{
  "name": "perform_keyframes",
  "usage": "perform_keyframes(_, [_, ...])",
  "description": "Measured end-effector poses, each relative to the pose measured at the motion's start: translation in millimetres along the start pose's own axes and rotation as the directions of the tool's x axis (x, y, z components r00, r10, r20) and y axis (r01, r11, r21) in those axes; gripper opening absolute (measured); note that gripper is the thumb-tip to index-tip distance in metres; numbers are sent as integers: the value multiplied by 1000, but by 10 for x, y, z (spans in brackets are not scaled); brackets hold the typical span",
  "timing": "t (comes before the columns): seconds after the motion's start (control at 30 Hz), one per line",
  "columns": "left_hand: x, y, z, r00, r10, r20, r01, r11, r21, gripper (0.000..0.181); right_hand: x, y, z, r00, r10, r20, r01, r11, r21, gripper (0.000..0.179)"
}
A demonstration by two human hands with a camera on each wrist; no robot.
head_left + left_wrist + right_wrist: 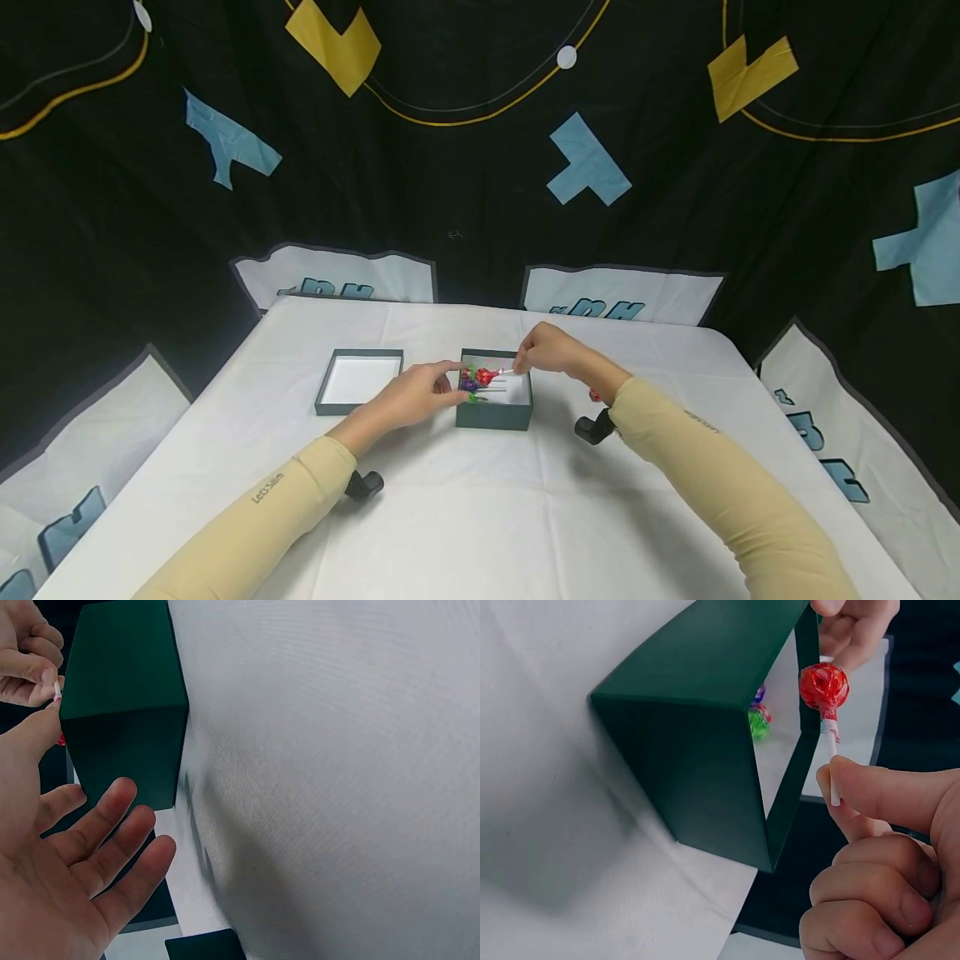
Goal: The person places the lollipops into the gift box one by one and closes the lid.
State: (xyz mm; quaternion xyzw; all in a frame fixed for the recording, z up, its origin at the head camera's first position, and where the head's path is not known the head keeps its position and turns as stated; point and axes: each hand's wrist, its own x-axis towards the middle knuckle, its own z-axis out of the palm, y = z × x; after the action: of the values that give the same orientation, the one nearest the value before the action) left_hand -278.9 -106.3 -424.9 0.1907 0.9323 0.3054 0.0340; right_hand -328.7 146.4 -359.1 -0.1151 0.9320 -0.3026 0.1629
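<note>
A dark green open box [495, 417] stands on the table with several wrapped lollipops [470, 386] inside, purple and green among them. Between thumb and index finger, my right hand [551, 348] pinches the white stick of a red lollipop [824, 687]. The candy end points toward the left side of the box, above the rim. My left hand [418, 392] touches the left side of the box with thumb and index finger; its other fingers are loosely spread in the left wrist view.
Left of the box lies a shallow dark green lid [363, 379] with a white inside. A small red object [595, 394] sits to the right, partly hidden by my right wrist. White cloth [480, 517] covers the table, and a black curtain [465, 192] hangs behind.
</note>
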Motion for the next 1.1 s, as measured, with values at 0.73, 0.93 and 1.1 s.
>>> perform_keyframes(0.73, [-8, 16, -3, 1000, -17, 11, 17, 1000, 8, 62, 98, -115, 242, 994, -55, 95, 63, 995, -81, 7])
perform_keyframes(0.93, [-5, 11, -1, 1000, -5, 5, 5, 1000, -3, 63, 98, -136, 285, 992, -40, 118, 51, 994, -93, 7])
perform_keyframes(1.1, [-10, 10, 6, 1000, -1, -4, 1, 1000, -7, 63, 102, -129, 324, 989, -50, 136, 66, 991, -117, 6])
